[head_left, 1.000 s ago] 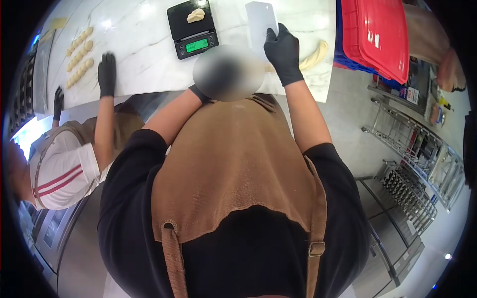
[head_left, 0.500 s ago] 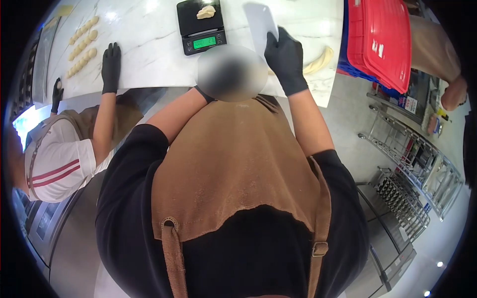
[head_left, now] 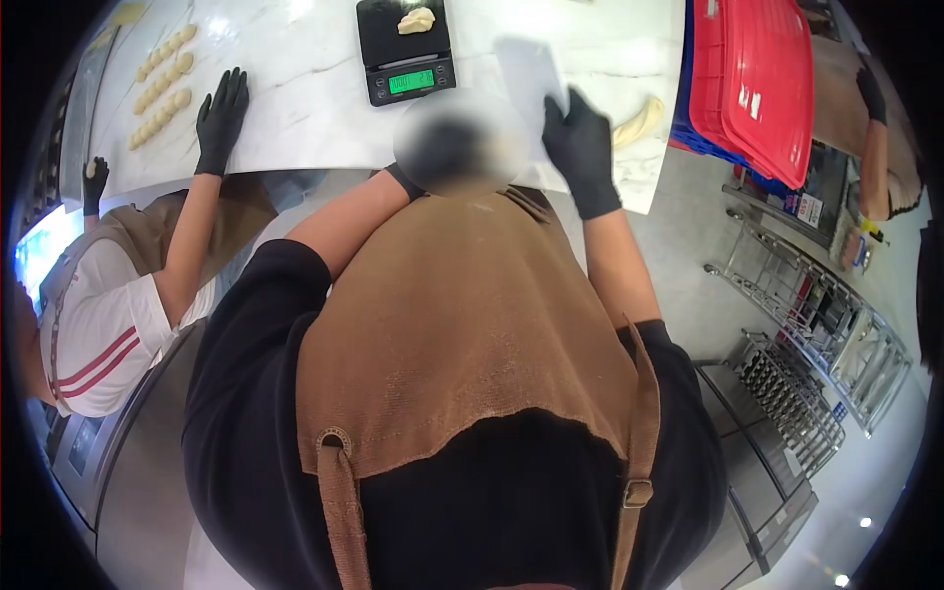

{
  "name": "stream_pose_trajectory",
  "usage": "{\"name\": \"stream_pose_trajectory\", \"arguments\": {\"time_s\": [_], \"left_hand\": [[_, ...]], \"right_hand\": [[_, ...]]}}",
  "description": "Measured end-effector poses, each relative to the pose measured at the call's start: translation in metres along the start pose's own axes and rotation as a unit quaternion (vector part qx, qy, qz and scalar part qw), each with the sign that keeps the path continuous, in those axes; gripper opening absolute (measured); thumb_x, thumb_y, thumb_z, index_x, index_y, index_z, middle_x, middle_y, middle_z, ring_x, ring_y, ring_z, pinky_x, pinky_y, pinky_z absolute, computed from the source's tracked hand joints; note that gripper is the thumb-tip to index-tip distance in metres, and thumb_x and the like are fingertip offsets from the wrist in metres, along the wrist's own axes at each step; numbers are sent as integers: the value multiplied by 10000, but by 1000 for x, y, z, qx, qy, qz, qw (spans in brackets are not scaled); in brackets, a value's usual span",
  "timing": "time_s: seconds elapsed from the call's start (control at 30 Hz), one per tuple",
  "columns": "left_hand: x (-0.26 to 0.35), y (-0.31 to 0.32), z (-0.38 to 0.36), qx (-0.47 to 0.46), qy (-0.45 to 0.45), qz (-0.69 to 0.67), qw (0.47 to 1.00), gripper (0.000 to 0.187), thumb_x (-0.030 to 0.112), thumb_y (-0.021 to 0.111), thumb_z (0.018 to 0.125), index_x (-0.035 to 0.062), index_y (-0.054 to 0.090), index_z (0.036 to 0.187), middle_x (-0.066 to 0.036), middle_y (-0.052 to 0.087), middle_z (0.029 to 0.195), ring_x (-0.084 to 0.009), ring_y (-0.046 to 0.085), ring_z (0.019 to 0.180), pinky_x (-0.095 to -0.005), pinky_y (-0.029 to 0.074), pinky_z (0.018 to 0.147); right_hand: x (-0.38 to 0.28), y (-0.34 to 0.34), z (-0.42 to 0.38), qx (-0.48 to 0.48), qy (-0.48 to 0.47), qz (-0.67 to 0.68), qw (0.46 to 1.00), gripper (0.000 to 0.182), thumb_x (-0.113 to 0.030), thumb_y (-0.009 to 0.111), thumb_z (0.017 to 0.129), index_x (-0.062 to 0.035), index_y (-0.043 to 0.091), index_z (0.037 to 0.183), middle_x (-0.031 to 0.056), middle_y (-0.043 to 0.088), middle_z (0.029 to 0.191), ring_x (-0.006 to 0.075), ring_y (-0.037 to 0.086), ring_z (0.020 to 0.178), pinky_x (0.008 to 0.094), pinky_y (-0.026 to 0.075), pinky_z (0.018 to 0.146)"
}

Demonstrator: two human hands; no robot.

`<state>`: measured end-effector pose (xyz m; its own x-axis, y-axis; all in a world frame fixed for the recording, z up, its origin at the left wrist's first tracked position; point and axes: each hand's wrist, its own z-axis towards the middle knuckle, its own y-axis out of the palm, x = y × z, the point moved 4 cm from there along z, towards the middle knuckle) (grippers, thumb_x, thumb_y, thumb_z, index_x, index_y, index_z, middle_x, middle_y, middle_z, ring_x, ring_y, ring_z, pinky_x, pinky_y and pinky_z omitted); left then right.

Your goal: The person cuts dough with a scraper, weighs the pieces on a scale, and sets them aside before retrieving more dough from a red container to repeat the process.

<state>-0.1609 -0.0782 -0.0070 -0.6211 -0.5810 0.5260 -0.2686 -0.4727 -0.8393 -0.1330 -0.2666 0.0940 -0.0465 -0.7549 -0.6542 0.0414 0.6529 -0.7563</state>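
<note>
My right hand (head_left: 580,152), in a black glove, is closed on a flat white dough scraper (head_left: 531,79), which is smeared by motion. Just right of that hand a long strip of pale dough (head_left: 639,123) lies on the marble table. My left hand (head_left: 442,152), also gloved in black, is near the table's front edge under a round blurred patch. That patch hides its fingers and anything in them. Behind it stands a black digital scale (head_left: 408,54) with a lit green display. A small lump of dough (head_left: 416,21) rests on its plate.
At the left, a co-worker's gloved hand (head_left: 223,118) lies on the marble table (head_left: 295,98) near rows of dough balls (head_left: 162,84). Red and blue crates (head_left: 752,88) are stacked at the right. Another person and a metal rack (head_left: 806,285) are farther right.
My right hand and the scraper have moved right and slightly toward me. The co-worker's hands at the left have shifted. At the far right, another person's gloved hand has come into view.
</note>
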Motion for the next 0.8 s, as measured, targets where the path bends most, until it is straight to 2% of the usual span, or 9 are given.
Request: {"name": "stream_pose_trajectory", "arguments": {"time_s": [0.03, 0.17, 0.23, 0.3, 0.37, 0.43, 0.57, 0.7, 0.8], "left_hand": [[0, -1, 2, -9, -7, 7, 1000, 369, 367, 806, 778, 73, 665, 951, -91, 629, 851, -289, 612, 809, -408, 475, 773], [-18, -28, 8, 86, -129, -245, 957, 329, 258, 797, 833, 35, 665, 1037, -110, 693, 1002, -281, 683, 911, -364, 548, 799], [-46, -74, 20, 238, -110, -266, 928, 323, 235, 758, 871, 74, 638, 1124, -130, 676, 1096, -303, 669, 941, -360, 540, 812], [-100, -110, 35, 329, -155, -321, 875, 306, 239, 765, 861, 112, 694, 1130, -144, 697, 1167, -263, 699, 1000, -311, 553, 846], [-145, -137, 50, 246, -293, -58, 922, 342, 322, 713, 898, 149, 694, 1192, -153, 674, 1207, -294, 658, 1074, -371, 522, 908], [-135, -146, 58, 305, -152, 285, 896, 382, 402, 656, 922, 184, 690, 1234, -147, 633, 1266, -331, 600, 1148, -445, 469, 968], [-112, -107, 56, 163, -127, 210, 956, 454, 377, 667, 906, 207, 635, 1326, -137, 610, 1277, -350, 545, 1209, -475, 430, 999], [-97, -90, 54, 260, -65, 74, 961, 315, 232, 679, 893, 151, 648, 1196, -111, 661, 1073, -310, 663, 933, -406, 546, 798], [-37, -37, 43, 26, -76, -167, 983, 276, 214, 663, 925, 117, 636, 1182, -100, 641, 1077, -289, 663, 946, -364, 540, 818]], "right_hand": [[17, 22, -12, -11, 12, -89, 996, 250, -179, 613, 915, 19, 676, 1053, 273, 682, 835, 426, 685, 769, 447, 552, 675], [46, 64, -11, -16, 128, 256, 958, 279, -167, 627, 941, 65, 656, 1094, 237, 729, 938, 287, 718, 850, 365, 534, 768], [25, 38, -4, -11, 93, 276, 957, 290, -143, 637, 973, 70, 639, 1170, 130, 737, 1000, 161, 656, 889, 321, 520, 799], [40, 25, -2, 47, 98, 306, 946, 257, -142, 632, 974, 68, 649, 1120, 167, 736, 995, 181, 676, 861, 326, 523, 777], [37, -7, -6, 51, 99, 245, 963, 270, -153, 623, 981, 73, 640, 1128, 166, 737, 996, 197, 688, 861, 327, 529, 768], [34, -31, -13, 42, 103, 164, 980, 280, -160, 632, 962, 72, 635, 1119, 219, 732, 917, 278, 727, 797, 358, 544, 713], [10, -48, -30, -68, 99, -4, 993, 309, -195, 596, 940, 62, 649, 1102, 291, 679, 896, 429, 677, 816, 439, 547, 718], [37, -20, -50, -61, -6, -61, 996, 251, -173, 602, 939, 10, 657, 1101, 247, 670, 779, 400, 670, 702, 429, 518, 627], [35, -16, -57, -60, 0, -84, 995, 233, -184, 580, 942, 7, 651, 1055, 253, 680, 816, 419, 668, 738, 469, 531, 666]]}}
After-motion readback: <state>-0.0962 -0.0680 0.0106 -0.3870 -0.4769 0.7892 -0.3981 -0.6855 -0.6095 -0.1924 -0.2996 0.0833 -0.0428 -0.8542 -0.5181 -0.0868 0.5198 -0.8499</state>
